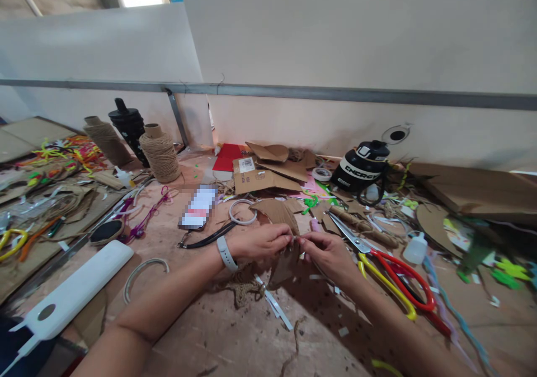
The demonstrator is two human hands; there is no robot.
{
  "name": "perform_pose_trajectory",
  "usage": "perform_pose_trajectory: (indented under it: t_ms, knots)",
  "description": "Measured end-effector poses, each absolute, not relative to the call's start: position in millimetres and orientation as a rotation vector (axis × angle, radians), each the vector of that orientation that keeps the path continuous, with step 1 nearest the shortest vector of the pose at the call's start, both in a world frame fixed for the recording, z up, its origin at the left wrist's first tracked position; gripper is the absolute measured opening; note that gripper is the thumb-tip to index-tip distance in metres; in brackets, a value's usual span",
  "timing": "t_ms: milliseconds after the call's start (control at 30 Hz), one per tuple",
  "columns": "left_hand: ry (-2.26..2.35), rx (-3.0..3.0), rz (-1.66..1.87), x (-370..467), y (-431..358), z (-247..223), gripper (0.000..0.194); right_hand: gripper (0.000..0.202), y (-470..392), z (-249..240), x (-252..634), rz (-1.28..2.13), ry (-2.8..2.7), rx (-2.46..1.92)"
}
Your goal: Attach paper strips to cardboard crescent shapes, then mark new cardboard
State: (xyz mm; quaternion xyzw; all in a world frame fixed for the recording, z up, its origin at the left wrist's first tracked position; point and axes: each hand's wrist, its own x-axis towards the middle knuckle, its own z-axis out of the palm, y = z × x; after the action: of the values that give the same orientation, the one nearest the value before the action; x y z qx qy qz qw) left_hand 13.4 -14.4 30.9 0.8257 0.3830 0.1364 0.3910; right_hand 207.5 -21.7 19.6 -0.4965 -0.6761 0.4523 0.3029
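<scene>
A curved brown cardboard piece (285,271) stands above the table between my hands, its upper part bending away from me. My left hand (271,241), with a pale watch on the wrist, is closed on the cardboard near its middle. Opposite it, the thumb and fingers of my right hand (325,249) are pinched together at the cardboard's right edge. A small pale bit shows where the fingertips meet, too tiny to name. Below my left hand lie a braided twine piece (241,288) and white paper strips (277,308).
Large scissors (373,254) with red and yellow handles lie right of my right hand, near a small white bottle (415,248). A phone (199,208), twine spools (159,154) and a white glue gun (79,287) are leftward. Behind stand cardboard scraps (268,181) and a black jug (361,167).
</scene>
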Motion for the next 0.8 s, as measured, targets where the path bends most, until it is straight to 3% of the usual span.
perform_pose_trajectory:
  t_ms: [800]
  knots:
    - [1.021, 2.132, 0.393, 14.2, -20.2, 39.9, 0.022, 0.034, -20.5, 17.0, 208.6, 1.210, -1.782, -1.314]
